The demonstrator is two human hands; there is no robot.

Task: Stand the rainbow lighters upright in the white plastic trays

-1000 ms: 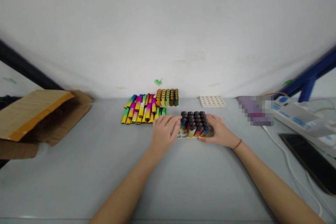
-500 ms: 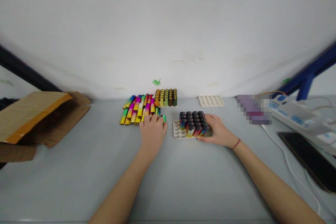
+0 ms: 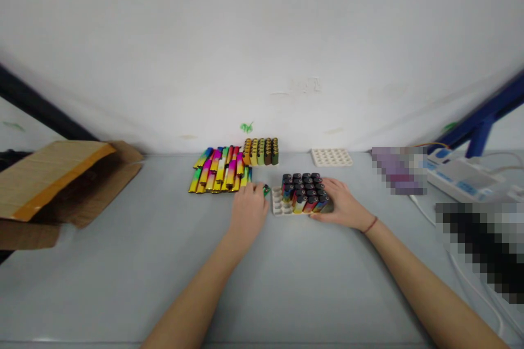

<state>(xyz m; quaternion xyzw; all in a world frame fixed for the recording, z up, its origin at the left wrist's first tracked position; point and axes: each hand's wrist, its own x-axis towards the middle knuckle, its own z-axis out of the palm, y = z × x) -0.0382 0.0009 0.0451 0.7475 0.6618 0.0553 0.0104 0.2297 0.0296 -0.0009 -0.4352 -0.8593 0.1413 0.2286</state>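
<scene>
My left hand [image 3: 249,208] is closed around a green lighter [image 3: 266,190], held just left of a white slotted tray [image 3: 278,204]. Upright colourful lighters with black tops [image 3: 303,192] fill most of the tray; its left column of slots shows bare. My right hand [image 3: 343,204] rests against the tray's right side, fingers curled onto it. A pile of rainbow lighters [image 3: 220,172] lies flat on the grey table behind my left hand.
A block of upright yellow-green lighters [image 3: 262,151] and an unfilled white tray [image 3: 331,157] stand near the wall. An open cardboard box [image 3: 53,180] lies at the left. A power strip [image 3: 462,177], cables and blurred patches sit at the right.
My left hand left the tray, reached the flat pile, and has come back rightward with a green lighter. My right hand has stayed on the tray.
</scene>
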